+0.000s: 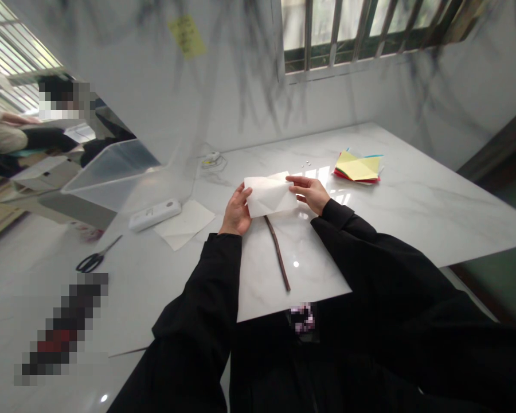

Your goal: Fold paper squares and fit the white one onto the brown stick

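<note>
Between my two hands I see a creased sheet of white paper, raised over the marble-patterned table. My left hand grips its left edge, thumb on the front. At the right edge, my right hand has its fingertips closed on the paper's upper corner. A thin brown stick lies on the table below, its far end hidden behind the paper. Another creased sheet of paper lies flat to the left of my left hand.
Beyond my right hand lies a stack of coloured paper. To the left are a white oblong device, black-handled scissors and a clear plastic bin. A small cable coil rests near the wall. A person sits far left.
</note>
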A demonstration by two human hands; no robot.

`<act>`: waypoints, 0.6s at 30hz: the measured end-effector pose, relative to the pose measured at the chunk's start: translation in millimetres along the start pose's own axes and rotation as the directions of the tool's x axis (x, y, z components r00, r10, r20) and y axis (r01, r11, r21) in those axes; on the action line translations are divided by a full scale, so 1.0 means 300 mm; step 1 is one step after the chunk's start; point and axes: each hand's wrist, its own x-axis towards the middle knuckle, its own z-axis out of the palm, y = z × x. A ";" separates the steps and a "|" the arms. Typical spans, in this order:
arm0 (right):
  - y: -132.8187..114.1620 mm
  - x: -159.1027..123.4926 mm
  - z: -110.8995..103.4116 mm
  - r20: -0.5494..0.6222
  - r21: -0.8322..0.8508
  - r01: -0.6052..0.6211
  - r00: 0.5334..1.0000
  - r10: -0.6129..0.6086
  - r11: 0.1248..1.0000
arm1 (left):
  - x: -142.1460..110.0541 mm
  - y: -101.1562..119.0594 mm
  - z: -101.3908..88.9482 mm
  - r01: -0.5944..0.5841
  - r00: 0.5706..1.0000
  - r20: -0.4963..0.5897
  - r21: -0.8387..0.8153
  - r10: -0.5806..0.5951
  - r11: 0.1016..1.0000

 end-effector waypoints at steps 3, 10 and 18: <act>0.001 -0.002 0.003 0.007 -0.013 0.005 1.000 -0.005 1.000 | -0.004 -0.005 0.010 0.005 0.999 0.033 -0.002 -0.005 1.000; 0.001 -0.004 0.005 -0.007 -0.057 0.024 1.000 -0.025 0.998 | -0.016 -0.011 0.021 -0.006 1.000 0.016 0.036 0.005 0.999; 0.012 0.002 0.014 -0.039 -0.020 0.038 0.998 -0.039 0.999 | -0.009 -0.017 0.017 0.010 0.999 0.039 0.031 -0.011 0.999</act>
